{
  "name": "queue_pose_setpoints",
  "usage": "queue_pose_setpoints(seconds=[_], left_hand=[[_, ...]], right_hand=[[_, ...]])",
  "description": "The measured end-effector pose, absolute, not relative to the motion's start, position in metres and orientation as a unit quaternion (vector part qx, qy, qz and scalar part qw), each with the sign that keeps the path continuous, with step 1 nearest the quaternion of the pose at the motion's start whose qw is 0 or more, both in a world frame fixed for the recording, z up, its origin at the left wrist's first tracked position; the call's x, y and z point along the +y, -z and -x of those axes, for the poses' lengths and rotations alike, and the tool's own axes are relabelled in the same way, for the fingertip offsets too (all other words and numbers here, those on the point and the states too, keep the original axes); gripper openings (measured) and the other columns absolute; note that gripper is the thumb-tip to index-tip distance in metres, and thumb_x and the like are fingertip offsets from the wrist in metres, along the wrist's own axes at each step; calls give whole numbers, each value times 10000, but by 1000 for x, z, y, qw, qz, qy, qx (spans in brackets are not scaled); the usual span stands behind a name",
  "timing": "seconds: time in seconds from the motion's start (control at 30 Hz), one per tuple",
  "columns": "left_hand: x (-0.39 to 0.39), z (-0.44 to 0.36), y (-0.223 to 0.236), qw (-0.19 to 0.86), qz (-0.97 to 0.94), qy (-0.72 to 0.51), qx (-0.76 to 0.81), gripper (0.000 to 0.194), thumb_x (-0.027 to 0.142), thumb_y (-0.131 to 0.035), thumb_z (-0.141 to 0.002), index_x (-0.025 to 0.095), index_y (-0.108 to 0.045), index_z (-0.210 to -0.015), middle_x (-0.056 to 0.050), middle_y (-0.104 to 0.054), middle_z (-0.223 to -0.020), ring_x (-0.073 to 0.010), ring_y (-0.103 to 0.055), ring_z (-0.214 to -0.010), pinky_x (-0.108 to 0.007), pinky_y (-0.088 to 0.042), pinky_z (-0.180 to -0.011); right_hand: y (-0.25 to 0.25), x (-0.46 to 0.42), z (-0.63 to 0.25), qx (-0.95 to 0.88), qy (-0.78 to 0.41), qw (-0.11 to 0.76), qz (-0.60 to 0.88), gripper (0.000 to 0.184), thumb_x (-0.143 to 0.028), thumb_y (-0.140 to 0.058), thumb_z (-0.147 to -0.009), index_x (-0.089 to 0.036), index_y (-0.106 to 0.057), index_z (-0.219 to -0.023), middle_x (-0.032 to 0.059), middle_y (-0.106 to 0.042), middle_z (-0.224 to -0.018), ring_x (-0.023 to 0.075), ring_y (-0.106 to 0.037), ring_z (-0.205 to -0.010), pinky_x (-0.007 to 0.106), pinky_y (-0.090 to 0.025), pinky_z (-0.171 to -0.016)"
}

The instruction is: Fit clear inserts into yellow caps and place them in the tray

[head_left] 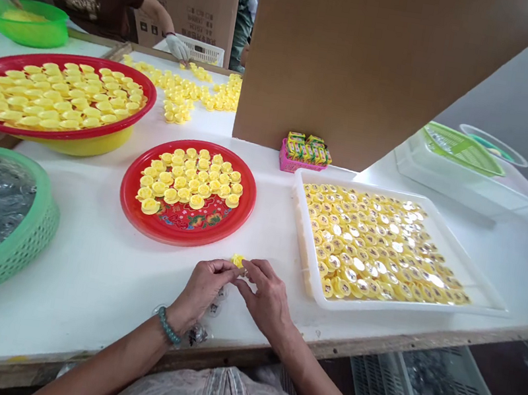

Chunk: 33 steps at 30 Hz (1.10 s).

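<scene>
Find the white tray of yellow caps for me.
In the head view, the white tray sits right of the person's right hand, below the pink basket and right of the smaller red plate.

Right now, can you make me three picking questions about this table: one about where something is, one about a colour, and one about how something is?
1. Where is the white plastic tray from the small yellow piece between the left hand and right hand?
A) To the right
B) To the left
C) Under the table

2. What colour are the beads of the bracelet on the left wrist?
A) Red
B) Green
C) White

3. What covers the co-worker's hand at the far end of the table?
A) Nothing
B) A white glove
C) A blue glove

Answers:
1. A, because the tray sits right of the hands.
2. B, because the beads look green.
3. B, because a white glove shows on that hand.
</scene>
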<state>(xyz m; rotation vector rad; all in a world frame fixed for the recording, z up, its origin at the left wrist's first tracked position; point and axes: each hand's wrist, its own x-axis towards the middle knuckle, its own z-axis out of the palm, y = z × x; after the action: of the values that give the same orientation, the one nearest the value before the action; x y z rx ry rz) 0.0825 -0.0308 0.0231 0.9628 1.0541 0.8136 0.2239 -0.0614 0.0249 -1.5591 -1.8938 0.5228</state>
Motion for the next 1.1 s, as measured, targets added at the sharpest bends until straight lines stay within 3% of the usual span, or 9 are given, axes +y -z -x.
queue_pose_setpoints(seconds=[0.3, 0.47, 0.77, 1.1], left_hand=[[-7, -72, -3, 519, -549, -335, 563, 287, 347, -544, -783, 188, -664, -990, -58, -681, -851, -179, -604, -683, -274, -480, -606], [1, -76, 2, 522, -588, -305, 537, 265, 298, -499, -792, 205, -695, -944, -27, -666, -682, -177, -587, -582, -291, -475, -583], [1, -79, -4, 562, -546, -318, 534, 249, 182, -539, -750, 193, -696, -943, -50, -703, -852, -191, -631, -727, -296, -505, -687], [0, -78, -3, 545, -576, -313, 522, 246, 199, -542, -772, 222, -697, -962, -36, -698, -940, -205, -633, -845, -307, -492, -775]], right_hand=[[-21, -40, -224, -713, -187, 246, 629, 259, -194, -608, -778, -209, -624, -1036, 57, -609, -936, 134, -598, -677, 242, -490, -612], [-24, -31, -226, -746, -180, 185, 614, 241, -155, -591, -787, -198, -632, -1020, 59, -608, -952, 147, -601, -744, 239, -472, -668], [-25, -19, -230, -781, -181, 117, 586, 138, -138, -573, -791, -194, -650, -891, 43, -598, -891, 148, -588, -741, 229, -431, -629], [-39, -21, -223, -827, -112, 6, 551, 180, -71, -453, -831, -133, -596, -922, 71, -571, -854, 157, -541, -746, 235, -389, -612]])
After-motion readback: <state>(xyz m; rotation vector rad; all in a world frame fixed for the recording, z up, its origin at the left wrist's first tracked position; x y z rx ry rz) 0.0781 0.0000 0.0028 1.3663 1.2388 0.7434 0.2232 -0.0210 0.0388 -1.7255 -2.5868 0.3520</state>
